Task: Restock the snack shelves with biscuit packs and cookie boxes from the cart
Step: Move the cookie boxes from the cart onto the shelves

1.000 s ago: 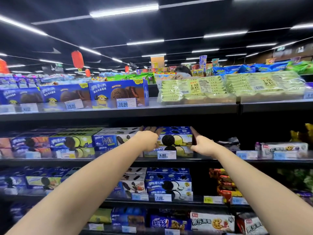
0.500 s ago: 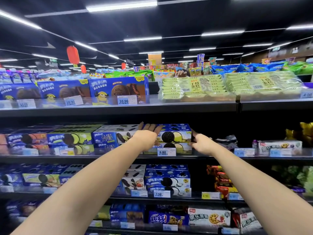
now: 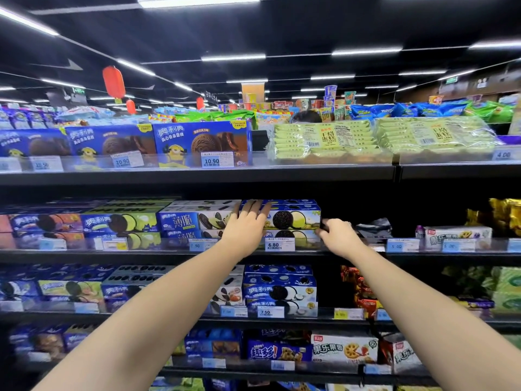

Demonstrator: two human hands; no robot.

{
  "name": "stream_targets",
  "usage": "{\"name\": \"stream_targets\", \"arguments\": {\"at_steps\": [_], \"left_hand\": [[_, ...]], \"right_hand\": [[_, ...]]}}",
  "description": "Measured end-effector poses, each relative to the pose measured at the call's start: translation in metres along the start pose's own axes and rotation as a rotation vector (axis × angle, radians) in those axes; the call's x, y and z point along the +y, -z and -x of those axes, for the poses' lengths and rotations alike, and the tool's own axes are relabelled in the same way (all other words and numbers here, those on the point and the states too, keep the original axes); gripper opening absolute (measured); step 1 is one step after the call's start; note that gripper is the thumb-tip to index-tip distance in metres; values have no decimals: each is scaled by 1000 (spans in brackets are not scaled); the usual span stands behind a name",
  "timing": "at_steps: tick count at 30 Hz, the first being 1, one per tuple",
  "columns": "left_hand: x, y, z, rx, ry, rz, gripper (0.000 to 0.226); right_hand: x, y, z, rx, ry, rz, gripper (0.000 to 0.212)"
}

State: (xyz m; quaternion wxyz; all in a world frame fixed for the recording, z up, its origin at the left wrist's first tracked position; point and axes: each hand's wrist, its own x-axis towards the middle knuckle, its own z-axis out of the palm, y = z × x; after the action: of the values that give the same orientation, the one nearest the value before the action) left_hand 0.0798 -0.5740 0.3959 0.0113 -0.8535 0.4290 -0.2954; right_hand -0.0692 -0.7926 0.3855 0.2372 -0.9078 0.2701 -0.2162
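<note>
My left hand lies with straight fingers on the stacked cookie boxes. My right hand meets their right end, fingers bent. I cannot tell if they grip.

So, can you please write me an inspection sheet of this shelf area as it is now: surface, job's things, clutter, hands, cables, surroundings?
Surface: black metal shelf with a clear plastic front rail.
Job's things: blue cardboard cookie boxes picturing a black sandwich cookie, stacked two high; cart not in view.
Clutter: crumpled dark plastic wrapper lying right of that stack.
Hands: left hand flat on the stack's upper left front, fingers straight; right hand at the stack's right end, grip unclear.
Cables: nothing seen.
Surroundings: pale green wrapped cake packs on the shelf above; red paper lanterns under the ceiling.
</note>
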Motion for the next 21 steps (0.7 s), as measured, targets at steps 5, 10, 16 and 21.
{"name": "stream_targets", "arguments": {"at_steps": [5,10,16,21], "left_hand": [[1,-6,6,13,41,-16,95],[2,-8,13,55,28,-4,92],[-11,-8,43,102,37,64,67],[-42,-12,85,114,97,95,62]], "right_hand": [[-7,1,8,31,7,77,37],[-12,1,24,70,14,188,33],[-25,-13,48,133,-14,325,39],[-47,-37,76,243,-83,395,51]]}}
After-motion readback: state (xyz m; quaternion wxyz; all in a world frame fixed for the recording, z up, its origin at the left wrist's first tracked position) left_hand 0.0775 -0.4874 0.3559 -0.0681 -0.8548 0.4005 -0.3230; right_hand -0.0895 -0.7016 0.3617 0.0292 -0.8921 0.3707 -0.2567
